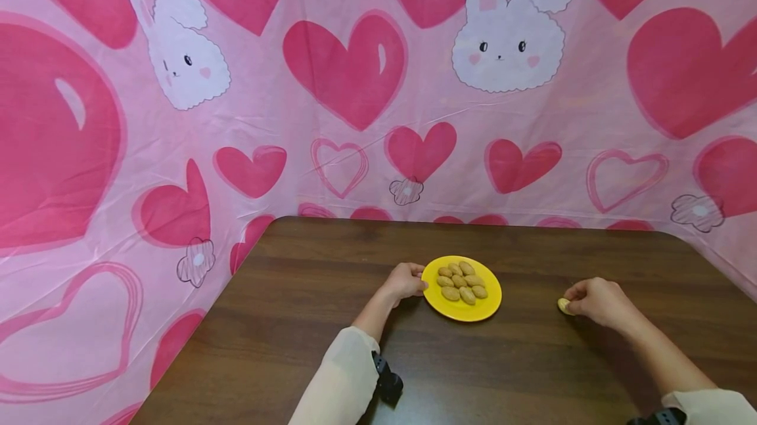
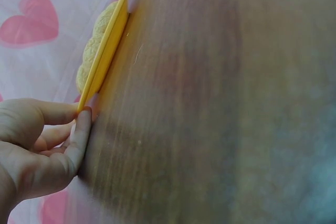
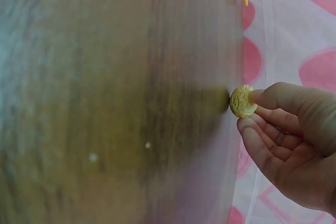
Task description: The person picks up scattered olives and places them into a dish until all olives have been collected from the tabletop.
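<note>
Left of centre on the table, my left hand (image 1: 407,282) pinches the near-left rim of a yellow plate (image 1: 432,300) between thumb and fingers. Several tan, oval walnuts (image 1: 466,295) lie together in the middle of that plate. In the left wrist view the plate (image 2: 111,51) appears edge-on, with the wrinkled walnuts (image 2: 90,51) on its upper side. Off to the right of the plate, my right hand (image 1: 600,303) pinches a single walnut (image 1: 563,307) at or just above the tabletop. Its rough, wrinkled shell shows on this walnut (image 3: 241,102) in the right wrist view.
A dark brown wooden table (image 1: 503,379) spreads under both hands. Behind it and along its left side hangs a pink cloth (image 1: 426,103) with hearts and rabbits. A black wrist camera (image 1: 388,382) sits on the left sleeve (image 1: 340,372).
</note>
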